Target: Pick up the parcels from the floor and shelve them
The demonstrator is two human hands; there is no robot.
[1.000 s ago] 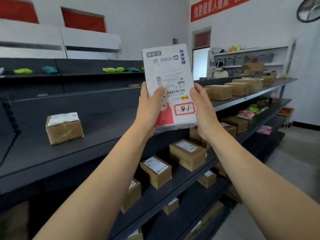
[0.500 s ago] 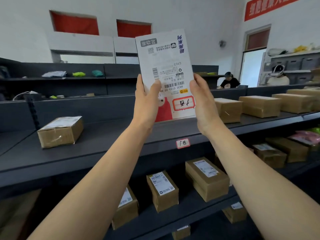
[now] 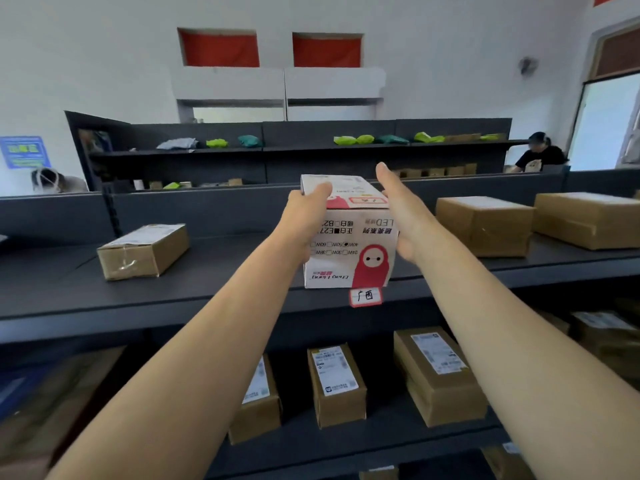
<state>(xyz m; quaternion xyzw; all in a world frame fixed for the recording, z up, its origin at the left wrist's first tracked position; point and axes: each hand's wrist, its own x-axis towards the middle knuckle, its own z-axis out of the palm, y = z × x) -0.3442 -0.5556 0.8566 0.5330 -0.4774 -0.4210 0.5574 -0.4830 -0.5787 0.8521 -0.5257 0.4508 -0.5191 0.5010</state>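
A white and red LED box [image 3: 349, 251] with a red cartoon figure lies flat at the front edge of the top dark shelf [image 3: 214, 271], label side up. My left hand [image 3: 306, 216] grips its left side, thumb over the top. My right hand [image 3: 403, 216] presses its right side with fingers stretched forward. A small red-framed tag [image 3: 365, 296] is stuck on the shelf lip just below the box.
A brown parcel [image 3: 143, 251] rests on the same shelf to the left, two larger ones [image 3: 485, 225] to the right. Several labelled cartons [image 3: 337, 384] fill the shelf below. A second rack [image 3: 311, 150] with green bags stands behind; a person [image 3: 540, 155] sits far right.
The box was held upright in front of me with its label facing me; it has been tipped flat and lowered onto the top shelf. My view has swung left and closer.
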